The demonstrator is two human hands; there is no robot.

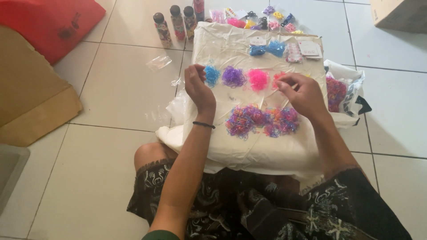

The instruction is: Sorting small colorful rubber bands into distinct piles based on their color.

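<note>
A white cloth point(249, 146) lies spread over a box on my lap. On it sit small piles of tiny rubber bands: blue point(212, 74), purple point(233, 76), pink point(258, 79) and a big mixed pile point(262, 121). My left hand point(198, 87) hovers just beside the blue pile, fingers curled with tips close together. My right hand point(302, 94) rests over a small red pile point(278, 78), fingertips pinched; whether a band sits in them is too small to see.
Several patterned bottles point(178, 22) stand on the tiled floor at the back. Packets of hair accessories point(275, 20) lie behind the cloth. A plastic bag of mixed bands point(339, 93) sits at the right. Cardboard point(31, 98) and a red bag point(49, 22) lie at the left.
</note>
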